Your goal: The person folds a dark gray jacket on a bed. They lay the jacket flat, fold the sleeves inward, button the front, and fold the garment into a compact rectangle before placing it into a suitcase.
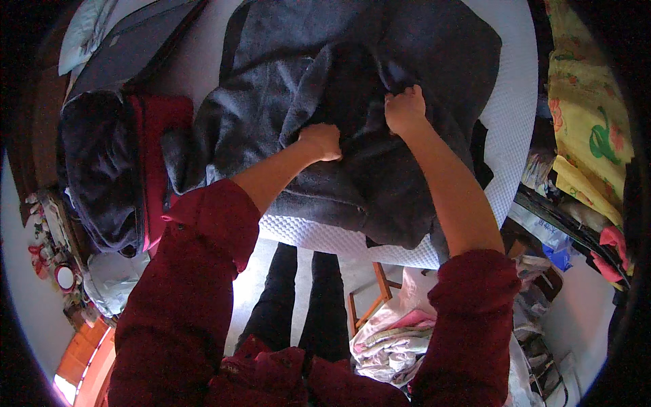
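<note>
A large dark grey garment, seemingly a coat (254, 112), lies spread on a white quilted mattress (513, 96). My left hand (320, 141) is closed on a fold of it near the middle. Higher and to the right, my right hand (406, 109) grips another edge of the same cloth. Between the hands the fabric opens onto a darker inner part. The fingertips of both hands are partly hidden in the folds. The garment's lower hem lies near the mattress's front edge.
An open suitcase with red lining (165, 117) and dark cloth in it stands at left. Crumpled light bedding (391, 351) lies on a wooden chair (381, 282) below. Yellow patterned fabric (585, 102) hangs at right. Small items crowd a shelf (53, 219) at far left.
</note>
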`<state>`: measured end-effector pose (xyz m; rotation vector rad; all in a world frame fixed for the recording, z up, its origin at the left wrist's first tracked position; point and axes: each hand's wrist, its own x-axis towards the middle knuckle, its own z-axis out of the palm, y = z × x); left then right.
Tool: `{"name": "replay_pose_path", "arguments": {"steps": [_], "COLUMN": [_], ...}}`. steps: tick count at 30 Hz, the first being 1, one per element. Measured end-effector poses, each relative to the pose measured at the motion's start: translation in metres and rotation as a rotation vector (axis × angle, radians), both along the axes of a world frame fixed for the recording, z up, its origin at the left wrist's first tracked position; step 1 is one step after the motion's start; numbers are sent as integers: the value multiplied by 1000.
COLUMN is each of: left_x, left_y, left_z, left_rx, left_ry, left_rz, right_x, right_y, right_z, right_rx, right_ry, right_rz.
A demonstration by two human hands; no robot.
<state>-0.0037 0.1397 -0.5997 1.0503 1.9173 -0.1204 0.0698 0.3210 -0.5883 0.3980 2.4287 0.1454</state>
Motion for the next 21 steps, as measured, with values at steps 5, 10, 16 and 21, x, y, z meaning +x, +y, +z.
{"name": "replay_pose_path", "arguments": {"steps": [5, 10, 16, 21], "left_x": [18, 38, 56, 41], "left_y": [-31, -76, -68, -45], "left_z": [34, 77, 41, 39], "left_rx": [460, 907, 580, 357], "left_ry": [111, 146, 195, -298], "left_rz": [32, -200, -138, 316], "right_x": [26, 115, 190, 118], "right_y": [13, 44, 44, -4], "right_z": [53, 77, 41, 36], "right_rx": [-152, -148, -375, -281], "right_ry": [741, 807, 669, 902], "right_rz": [364, 254, -669, -621]}}
